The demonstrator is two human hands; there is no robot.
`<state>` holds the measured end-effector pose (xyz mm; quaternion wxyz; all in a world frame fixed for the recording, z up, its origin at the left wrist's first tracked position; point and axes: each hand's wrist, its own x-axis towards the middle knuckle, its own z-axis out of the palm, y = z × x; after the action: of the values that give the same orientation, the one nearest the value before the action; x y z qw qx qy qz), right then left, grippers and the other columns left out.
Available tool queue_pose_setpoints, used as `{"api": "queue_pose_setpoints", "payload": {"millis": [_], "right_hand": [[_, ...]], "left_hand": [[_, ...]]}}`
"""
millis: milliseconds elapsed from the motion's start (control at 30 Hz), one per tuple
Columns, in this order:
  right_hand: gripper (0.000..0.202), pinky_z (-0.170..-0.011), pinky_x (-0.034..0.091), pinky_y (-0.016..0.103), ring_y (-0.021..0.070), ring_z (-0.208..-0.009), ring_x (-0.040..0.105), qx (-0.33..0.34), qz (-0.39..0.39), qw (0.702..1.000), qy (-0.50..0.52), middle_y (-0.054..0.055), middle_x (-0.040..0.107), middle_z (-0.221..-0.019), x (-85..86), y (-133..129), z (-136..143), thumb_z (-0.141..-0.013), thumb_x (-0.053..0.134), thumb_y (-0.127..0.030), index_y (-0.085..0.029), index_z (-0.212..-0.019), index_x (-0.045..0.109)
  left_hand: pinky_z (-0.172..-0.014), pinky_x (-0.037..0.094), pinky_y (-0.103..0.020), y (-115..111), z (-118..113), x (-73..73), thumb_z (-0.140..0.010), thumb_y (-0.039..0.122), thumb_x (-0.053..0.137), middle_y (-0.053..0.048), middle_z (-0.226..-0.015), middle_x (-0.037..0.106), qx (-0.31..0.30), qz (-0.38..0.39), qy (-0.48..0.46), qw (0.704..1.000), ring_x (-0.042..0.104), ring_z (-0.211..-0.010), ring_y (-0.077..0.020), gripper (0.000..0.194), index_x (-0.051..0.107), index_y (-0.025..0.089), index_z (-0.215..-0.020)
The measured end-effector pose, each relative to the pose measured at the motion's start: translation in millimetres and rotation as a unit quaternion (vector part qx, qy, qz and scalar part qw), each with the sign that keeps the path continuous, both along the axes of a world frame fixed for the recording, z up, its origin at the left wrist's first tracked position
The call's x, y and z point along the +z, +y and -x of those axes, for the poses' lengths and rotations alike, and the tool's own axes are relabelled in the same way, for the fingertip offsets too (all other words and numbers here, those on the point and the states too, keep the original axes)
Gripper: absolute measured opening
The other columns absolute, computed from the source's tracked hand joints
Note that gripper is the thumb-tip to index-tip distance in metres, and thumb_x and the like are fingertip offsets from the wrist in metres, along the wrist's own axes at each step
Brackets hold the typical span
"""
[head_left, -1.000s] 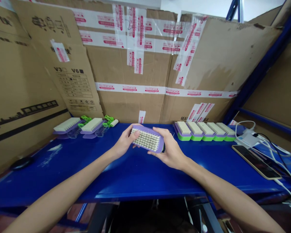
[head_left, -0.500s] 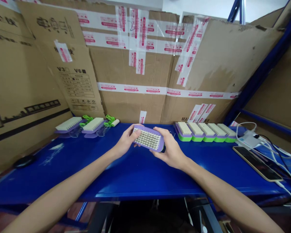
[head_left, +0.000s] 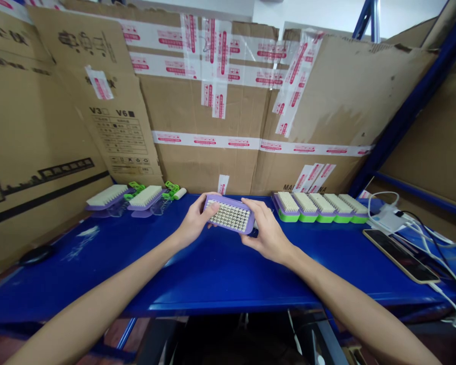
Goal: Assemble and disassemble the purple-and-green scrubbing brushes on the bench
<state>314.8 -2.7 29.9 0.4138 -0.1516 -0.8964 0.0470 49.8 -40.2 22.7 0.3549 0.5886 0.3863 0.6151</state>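
Note:
A purple scrub brush (head_left: 230, 215) with pale bristles is held above the middle of the blue table, bristles facing up toward me. My left hand (head_left: 195, 218) grips its left end, thumb pressed on the bristles. At the other end, my right hand (head_left: 268, 228) is closed round the edge; part of its fingers is hidden behind the brush. The underside of the brush cannot be seen. Purple-and-green brushes (head_left: 307, 205) stand in a row at the back right, bristles up. Two purple brush pieces (head_left: 146, 197) lie at the back left, with green parts (head_left: 172, 190) beside them.
Cardboard sheets (head_left: 209, 167) with tape wall off the table's back and left. A phone (head_left: 401, 256) and white cables (head_left: 437, 238) lie at the right end of the blue table (head_left: 228, 279). A black round object (head_left: 36, 254) sits at the left edge.
The brush has shifted slightly left and its face has tilted a little in my hands. My right hand's fingers have moved slightly along its edge. The other brushes stay put.

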Motion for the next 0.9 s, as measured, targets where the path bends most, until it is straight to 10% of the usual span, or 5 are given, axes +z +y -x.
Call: {"api": "queue_pose_setpoints", "payload": {"millis": [900], "right_hand": [[0.098, -0.117, 0.058, 0.070, 0.0432, -0.149, 0.061, -0.023, -0.055, 0.997, -0.040, 0.022, 0.057, -0.166, -3.8, 5, -3, -0.109, 0.076, -0.046, -0.030, -0.184, 0.014]], "left_hand": [[-0.047, 0.051, -0.021, -1, -3, -5.1, -0.096, 0.071, 0.083, -0.002, -0.092, 0.068, -0.035, 0.003, 0.019, 0.999, 0.063, -0.061, -0.0116, 0.066, 0.062, 0.021, -0.133]]}}
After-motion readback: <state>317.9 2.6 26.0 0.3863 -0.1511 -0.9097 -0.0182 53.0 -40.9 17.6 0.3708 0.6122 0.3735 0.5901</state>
